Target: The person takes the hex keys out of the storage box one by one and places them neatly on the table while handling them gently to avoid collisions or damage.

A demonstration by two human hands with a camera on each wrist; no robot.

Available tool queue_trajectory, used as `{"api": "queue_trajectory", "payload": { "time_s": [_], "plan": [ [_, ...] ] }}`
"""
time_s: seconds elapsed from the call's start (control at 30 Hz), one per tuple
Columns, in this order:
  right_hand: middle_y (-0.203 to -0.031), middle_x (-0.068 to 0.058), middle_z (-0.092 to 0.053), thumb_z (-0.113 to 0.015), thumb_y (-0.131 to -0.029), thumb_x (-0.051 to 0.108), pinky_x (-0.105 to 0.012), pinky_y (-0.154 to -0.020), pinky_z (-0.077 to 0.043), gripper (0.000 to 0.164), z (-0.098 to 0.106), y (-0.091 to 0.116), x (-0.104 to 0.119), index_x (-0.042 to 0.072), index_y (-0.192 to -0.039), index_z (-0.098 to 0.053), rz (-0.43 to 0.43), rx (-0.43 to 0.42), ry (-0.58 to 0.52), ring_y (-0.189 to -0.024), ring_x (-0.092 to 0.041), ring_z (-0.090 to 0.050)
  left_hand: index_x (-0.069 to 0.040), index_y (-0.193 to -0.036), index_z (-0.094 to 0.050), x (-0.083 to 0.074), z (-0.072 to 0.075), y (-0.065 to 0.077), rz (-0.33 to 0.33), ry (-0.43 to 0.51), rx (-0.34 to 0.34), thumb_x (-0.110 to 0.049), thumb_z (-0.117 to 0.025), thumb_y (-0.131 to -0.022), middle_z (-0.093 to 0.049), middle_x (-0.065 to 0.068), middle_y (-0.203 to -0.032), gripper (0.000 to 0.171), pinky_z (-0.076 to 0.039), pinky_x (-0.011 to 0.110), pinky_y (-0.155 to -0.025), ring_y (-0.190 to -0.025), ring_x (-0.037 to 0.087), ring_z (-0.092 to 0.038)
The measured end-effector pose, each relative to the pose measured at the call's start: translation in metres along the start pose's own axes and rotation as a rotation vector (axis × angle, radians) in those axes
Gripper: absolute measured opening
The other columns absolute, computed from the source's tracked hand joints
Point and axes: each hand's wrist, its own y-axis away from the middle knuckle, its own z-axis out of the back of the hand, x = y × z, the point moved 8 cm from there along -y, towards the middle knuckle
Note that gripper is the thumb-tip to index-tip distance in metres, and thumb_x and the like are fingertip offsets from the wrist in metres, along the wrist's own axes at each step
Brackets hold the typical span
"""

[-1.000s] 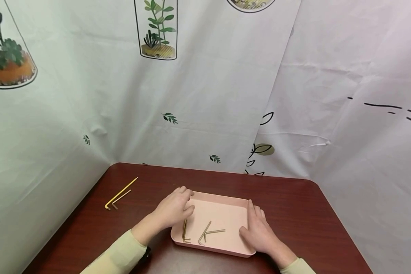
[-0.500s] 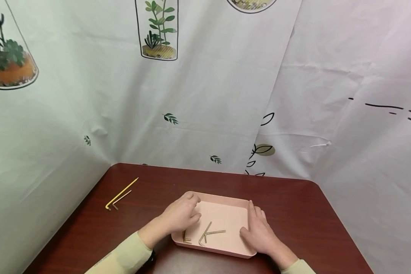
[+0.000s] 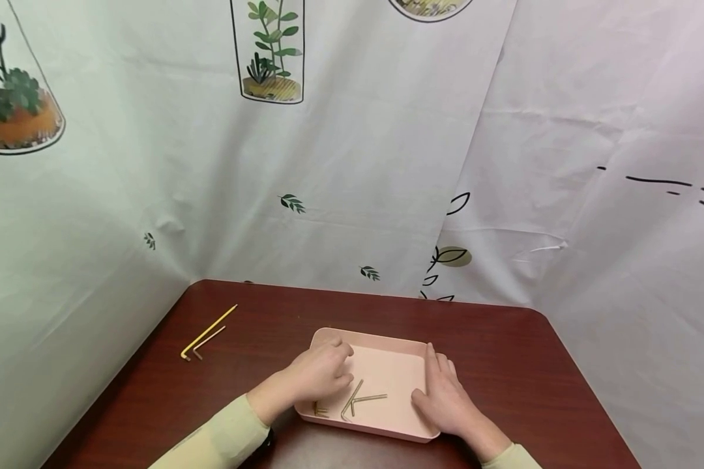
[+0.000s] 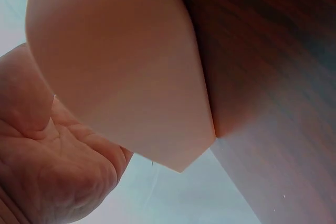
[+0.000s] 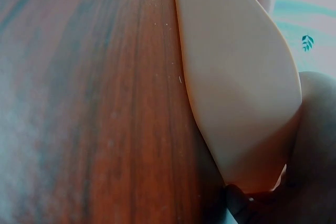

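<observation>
At lower centre, the right hand pinches the pink tray, likely light, stiff, best held by opposite rims; left hand curves loosely, fingers and thumb apart.

The tray is pink, table red-brown, backdrop plant-patterned.

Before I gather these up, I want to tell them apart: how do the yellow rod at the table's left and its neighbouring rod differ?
Length: the yellow rod is longer than the neighbouring rod.
Colour: the yellow rod is bright, the neighbouring rod duller and paler.
Position: the yellow rod lies farther from the pink tray, the neighbouring rod nearer.
Shared: both are L-shaped and lie on the table, long arms roughly parallel.
</observation>
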Motion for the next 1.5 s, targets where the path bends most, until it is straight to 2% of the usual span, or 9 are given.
{"api": "queue_trajectory", "payload": {
  "time_s": [0.2,0.47,0.77,1.07,1.5],
  "plan": [
    [-0.151,-0.035,-0.049,-0.072,-0.084,0.01,-0.058,-0.113,-0.048,0.099,0.0,0.0,0.001,-0.019,-0.166,-0.024,0.008,-0.004,0.0,-0.14,-0.047,-0.048,-0.006,-0.11,-0.073,-0.006,-0.003,-0.001,-0.025,0.0,0.012,-0.02,-0.08,-0.089,-0.059,0.001,-0.095,0.026,-0.051,0.036,-0.068,-0.082,0.017,-0.054],
    [-0.149,-0.034,-0.05,-0.072,-0.083,0.011,-0.059,-0.11,-0.05,0.099,0.002,0.0,0.002,-0.019,-0.165,-0.026,0.019,-0.018,0.008,-0.138,-0.047,-0.049,-0.012,-0.095,-0.069,-0.01,-0.009,-0.003,-0.072,-0.028,0.026,-0.022,-0.081,-0.088,-0.054,-0.004,-0.085,0.017,-0.049,0.033,-0.069,-0.077,0.013,-0.048],
    [-0.15,-0.033,-0.051,-0.074,-0.082,0.012,-0.059,-0.11,-0.05,0.101,0.004,0.0,0.003,-0.02,-0.165,-0.027,0.025,-0.022,0.005,-0.138,-0.047,-0.049,-0.01,-0.101,-0.072,-0.013,-0.014,-0.002,-0.062,-0.044,0.088,-0.022,-0.085,-0.088,-0.056,-0.003,-0.089,0.021,-0.051,0.031,-0.072,-0.08,0.012,-0.052],
    [-0.147,-0.033,-0.052,-0.074,-0.081,0.012,-0.061,-0.108,-0.05,0.099,0.005,-0.001,0.003,-0.02,-0.163,-0.029,0.039,-0.052,0.007,-0.136,-0.047,-0.05,-0.016,-0.092,-0.068,-0.015,-0.015,-0.002,-0.072,-0.042,0.096,-0.021,-0.084,-0.089,-0.048,-0.007,-0.083,0.017,-0.045,0.029,-0.068,-0.075,0.011,-0.047],
    [-0.152,-0.035,-0.049,-0.072,-0.084,0.011,-0.059,-0.113,-0.048,0.1,0.0,-0.001,-0.001,-0.019,-0.166,-0.024,-0.001,-0.002,-0.007,-0.142,-0.048,-0.047,-0.019,-0.089,-0.068,-0.017,-0.016,-0.001,-0.091,-0.059,0.091,-0.025,-0.085,-0.088,-0.047,-0.008,-0.084,0.018,-0.044,0.027,-0.066,-0.075,0.01,-0.047]
  ]
}}
